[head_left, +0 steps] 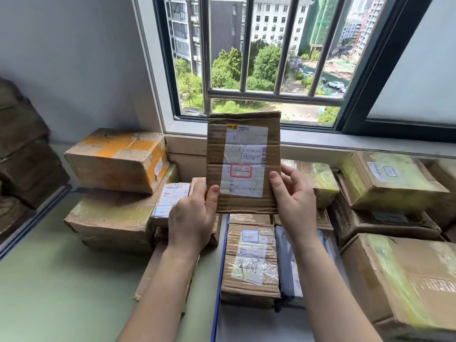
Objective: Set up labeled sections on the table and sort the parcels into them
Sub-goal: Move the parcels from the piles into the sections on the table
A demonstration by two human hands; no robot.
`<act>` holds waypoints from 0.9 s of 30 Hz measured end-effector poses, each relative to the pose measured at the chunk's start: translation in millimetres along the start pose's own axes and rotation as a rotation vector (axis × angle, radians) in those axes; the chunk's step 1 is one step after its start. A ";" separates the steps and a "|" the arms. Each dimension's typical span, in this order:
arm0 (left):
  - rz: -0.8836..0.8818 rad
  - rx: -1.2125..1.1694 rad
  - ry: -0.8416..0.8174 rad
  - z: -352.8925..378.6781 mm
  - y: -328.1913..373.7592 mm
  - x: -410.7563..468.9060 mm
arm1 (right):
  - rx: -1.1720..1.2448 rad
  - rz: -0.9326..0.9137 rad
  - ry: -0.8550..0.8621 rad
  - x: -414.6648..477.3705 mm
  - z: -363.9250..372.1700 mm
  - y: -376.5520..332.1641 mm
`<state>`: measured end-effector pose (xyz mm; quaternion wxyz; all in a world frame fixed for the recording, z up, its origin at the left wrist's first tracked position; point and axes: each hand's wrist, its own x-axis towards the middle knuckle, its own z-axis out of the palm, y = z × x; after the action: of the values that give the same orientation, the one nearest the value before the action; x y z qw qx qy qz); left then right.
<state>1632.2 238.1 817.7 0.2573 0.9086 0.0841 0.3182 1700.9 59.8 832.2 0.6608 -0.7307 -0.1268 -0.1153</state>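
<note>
Hands — left hand (pixel 191 218) and right hand (pixel 294 196) — each grip a lower corner of a flat cardboard parcel (pixel 243 161), raised upright above the counter (pixel 49 280) before the window (pixel 259 58). Its red-bordered label (pixel 240 171) should be read squarely — that likely decides its section.

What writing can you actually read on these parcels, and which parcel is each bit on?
Held parcel, in left hand and right hand: printed label and handwriting in a red-bordered sticker, too blurred to read.
Small box below it: blue-bordered sticker and black handwriting, unreadable.
Box at right: sideways print, too blurred.
Nothing quotable.
</note>
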 end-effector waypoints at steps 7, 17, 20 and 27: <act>-0.031 -0.054 -0.033 18.3 10.4 -3.0 | -0.140 0.049 -0.156 -4.9 -20.9 8.5; 0.027 -0.073 -0.105 51.4 63.1 -10.5 | -0.214 0.046 -0.028 -10.9 -82.7 21.8; 0.031 -0.090 -0.124 60.5 79.7 -17.6 | -0.231 0.051 0.033 -11.9 -105.1 26.2; 0.050 -0.047 -0.204 90.2 86.7 -45.5 | -0.204 0.126 0.146 -21.7 -143.8 31.3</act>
<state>1651.7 112.3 778.5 0.2775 0.9319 0.0271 0.2321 1690.9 -87.0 810.0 0.5966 -0.7903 -0.0200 -0.1384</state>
